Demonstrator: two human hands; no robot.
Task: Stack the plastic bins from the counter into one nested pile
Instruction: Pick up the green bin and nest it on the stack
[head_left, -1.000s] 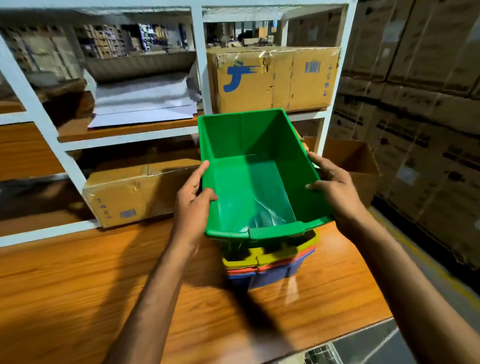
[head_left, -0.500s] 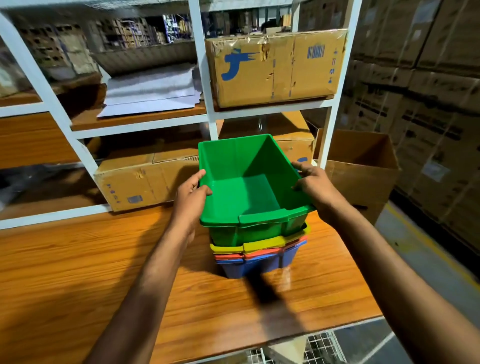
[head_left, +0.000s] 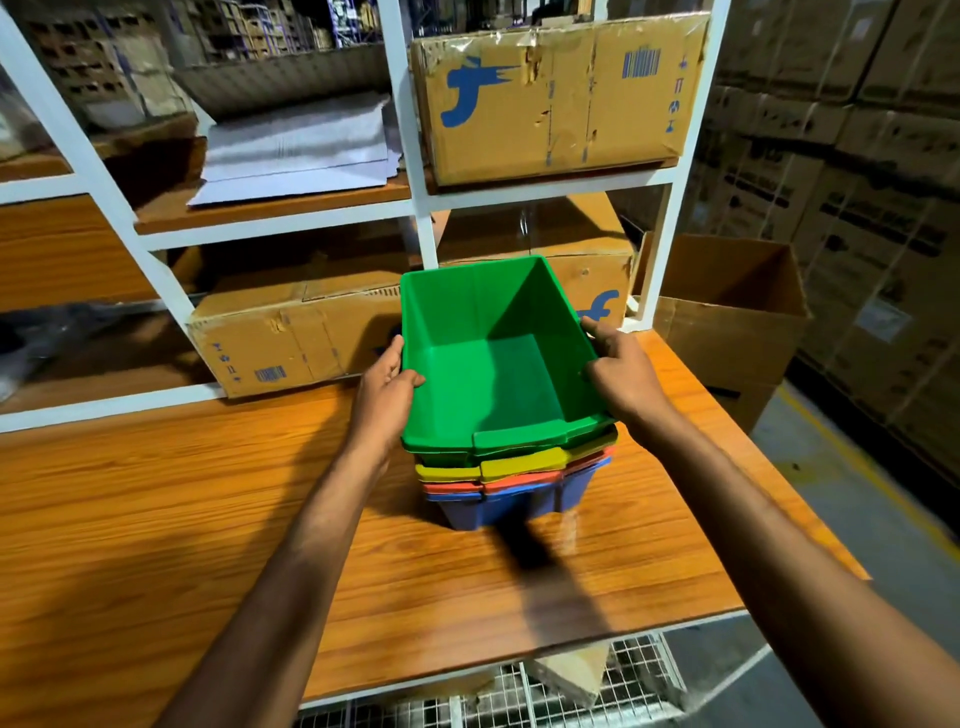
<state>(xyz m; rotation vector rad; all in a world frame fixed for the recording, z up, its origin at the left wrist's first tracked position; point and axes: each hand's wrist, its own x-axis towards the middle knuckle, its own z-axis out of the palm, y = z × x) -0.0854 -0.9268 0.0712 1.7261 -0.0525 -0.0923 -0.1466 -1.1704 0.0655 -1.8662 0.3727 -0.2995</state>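
Observation:
A green plastic bin (head_left: 493, 379) sits on top of a nested pile on the wooden counter (head_left: 208, 519). Under it show the rims of a second green bin, a yellow bin (head_left: 519, 464), an orange-red bin (head_left: 519, 480) and a blue bin (head_left: 509, 506) at the bottom. My left hand (head_left: 384, 395) grips the top bin's left rim, thumb over the edge. My right hand (head_left: 621, 374) grips its right rim. The top bin lies level and nearly flush with the one below.
A white shelf frame (head_left: 410, 156) stands behind the counter with cardboard boxes (head_left: 556, 98) and a stack of flat sheets (head_left: 296, 150). An open cardboard box (head_left: 727, 312) stands to the right on the floor. The counter's front edge is near, wire mesh (head_left: 519, 696) below.
Both hands have lowered the green bin from a tilted, raised pose down into the pile, where it now sits level and almost flush. The view has shifted downward.

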